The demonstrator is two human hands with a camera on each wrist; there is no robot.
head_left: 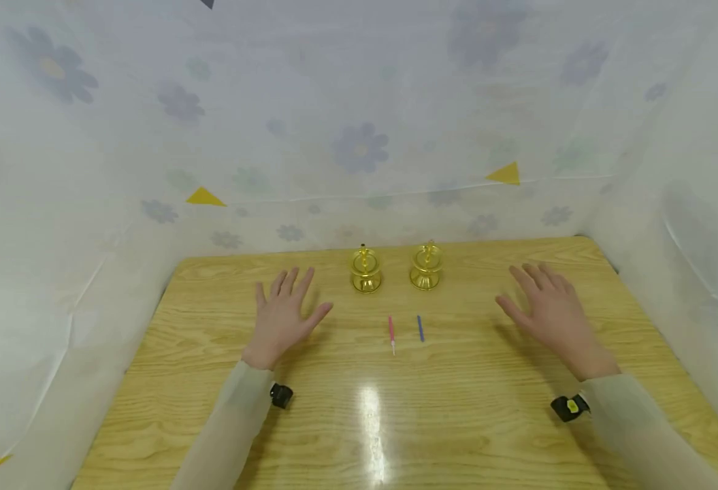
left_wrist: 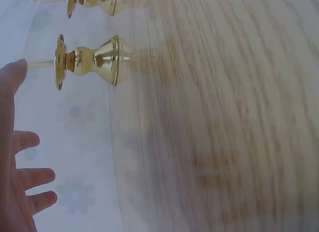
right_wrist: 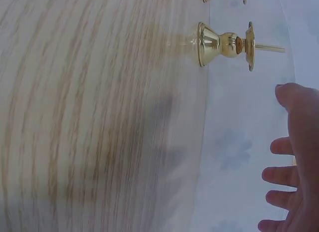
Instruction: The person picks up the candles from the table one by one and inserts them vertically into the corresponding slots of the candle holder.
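A pale cloth backdrop [head_left: 359, 122] printed with faint blue flowers closes the scene on the far side and both flanks, with small yellow triangles [head_left: 205, 198] fixed to it. In front of it lies the wooden table [head_left: 395, 422], light oak grain, with a bright glare patch near the person.

Two arms in thin beige sleeves [head_left: 236, 422] reach in from the near edge, each with a small black device at the wrist. The left hand [head_left: 285, 316] is over the table on the left, palm down, fingers straight and spread — it holds nothing. The right hand [head_left: 548, 313] mirrors it on the right, fingers likewise straight and fanned, gripping nothing. Whether the palms actually touch the wood I cannot tell.

Between the hands, toward the far edge, stand two brass candle holders side by side and upright: the left holder [head_left: 366, 270] and the right holder [head_left: 426, 267], each with a flared base and a thin spike on top (the wrist views show them sideways). The holders are close together but apart.

Nearer the person, just in front of the holders, lie two thin candles — a red candle [head_left: 391, 331] on the left and a blue candle [head_left: 420, 328] on the right — roughly parallel, not touching, well apart from both hands.
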